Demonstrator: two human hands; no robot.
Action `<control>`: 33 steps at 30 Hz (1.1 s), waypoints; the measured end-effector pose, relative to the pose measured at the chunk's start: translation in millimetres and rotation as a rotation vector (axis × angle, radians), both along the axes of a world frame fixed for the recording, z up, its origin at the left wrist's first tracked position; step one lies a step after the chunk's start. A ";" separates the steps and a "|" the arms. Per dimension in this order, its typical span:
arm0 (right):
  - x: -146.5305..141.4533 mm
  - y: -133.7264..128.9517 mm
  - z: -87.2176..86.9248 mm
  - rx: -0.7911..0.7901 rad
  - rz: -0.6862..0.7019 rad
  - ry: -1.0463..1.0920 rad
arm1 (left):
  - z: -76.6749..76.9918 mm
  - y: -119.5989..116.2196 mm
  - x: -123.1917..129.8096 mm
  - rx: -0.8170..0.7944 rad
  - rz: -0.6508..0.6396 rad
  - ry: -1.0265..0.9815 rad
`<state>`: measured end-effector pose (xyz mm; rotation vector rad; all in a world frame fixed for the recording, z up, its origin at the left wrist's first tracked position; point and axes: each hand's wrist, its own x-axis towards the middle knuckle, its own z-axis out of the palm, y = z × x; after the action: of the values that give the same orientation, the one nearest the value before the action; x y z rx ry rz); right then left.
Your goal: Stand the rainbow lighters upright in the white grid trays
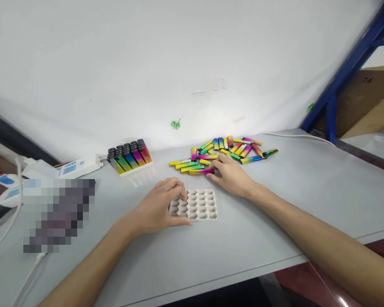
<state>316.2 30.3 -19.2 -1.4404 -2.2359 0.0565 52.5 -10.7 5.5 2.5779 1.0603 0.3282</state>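
My left hand curves around the left part of a white tray with rows of holes. Its fingers lie at the far side and its thumb along the near edge, gripping the tray. Part of the tray is hidden under that hand. Beyond it, several shiny rainbow-coloured lighters lie in a loose pile. With thumb and fingers bent, my right hand pinches the right end of a magenta-and-yellow lighter at the pile's near edge.
A second white tray at the back left holds several upright lighters with black tops. Left of it are a power strip, cables and a blurred-out object. A white wall closes off the back; a blue metal frame and cardboard boxes stand right.
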 end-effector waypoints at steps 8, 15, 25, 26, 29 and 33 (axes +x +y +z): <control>-9.6 -11.1 9.8 -0.356 0.117 0.958 | 0.2 -6.6 5.9 0.055 -0.058 -0.015; -15.6 -16.2 9.3 -0.671 0.094 1.128 | 2.2 -1.5 -5.4 0.051 -0.016 0.042; -12.1 -14.6 9.8 -0.769 -0.031 1.245 | 3.0 6.3 -17.4 -0.050 0.057 0.108; -12.5 -14.3 10.0 -0.771 -0.037 1.251 | 3.4 6.8 -18.0 -0.063 0.061 0.110; -13.8 -14.3 11.0 -0.764 -0.064 1.247 | 4.2 8.2 -19.5 -0.101 0.066 0.118; -14.3 -15.8 12.3 -0.761 -0.077 1.227 | 4.1 9.4 -20.6 -0.123 0.071 0.119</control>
<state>301.9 14.5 -6.9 -1.2201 -1.1162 1.4476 31.9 -1.4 9.6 2.4802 1.1773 0.1227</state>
